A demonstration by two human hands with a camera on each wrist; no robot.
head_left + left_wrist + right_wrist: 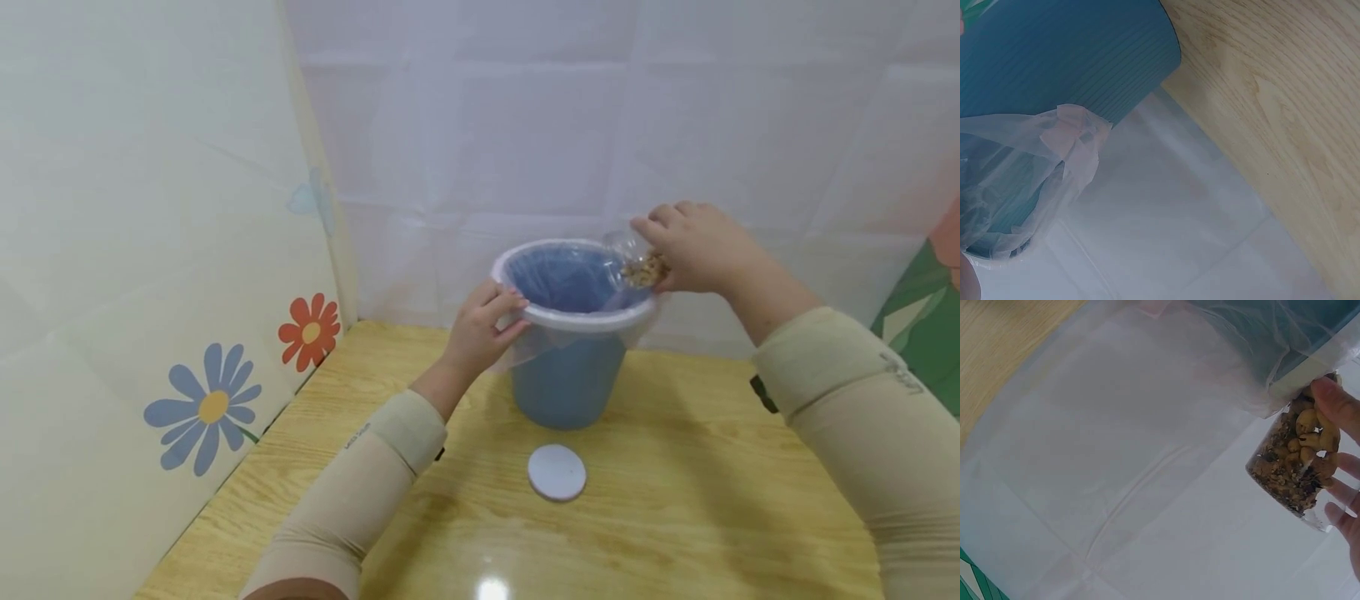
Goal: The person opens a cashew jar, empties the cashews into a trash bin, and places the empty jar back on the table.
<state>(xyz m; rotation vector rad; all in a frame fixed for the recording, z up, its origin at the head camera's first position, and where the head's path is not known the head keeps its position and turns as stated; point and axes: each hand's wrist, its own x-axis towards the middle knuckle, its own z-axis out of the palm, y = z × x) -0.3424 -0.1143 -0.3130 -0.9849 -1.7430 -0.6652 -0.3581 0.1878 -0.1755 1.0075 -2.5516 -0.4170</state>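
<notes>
A blue trash bin (566,383) with a white rim stands on the table, lined with a clear plastic bag (1075,147) folded out over the rim. My left hand (480,329) grips the near-left part of the rim and bag, fingers on top and thumb below. My right hand (697,248) holds a clear jar (621,248) tilted at the right side of the bin, its mouth toward the opening. Cashew-like nuts and dark brown crumbs (1285,462) lie inside the jar. In the right wrist view, the thumb and fingers (1338,406) wrap the jar.
A round white lid (557,472) lies flat on the wooden table (660,517) in front of the bin. Behind rises a white sheet wall (487,125). The left wall (150,208) carries flower pictures, and green and red shapes show at the right edge.
</notes>
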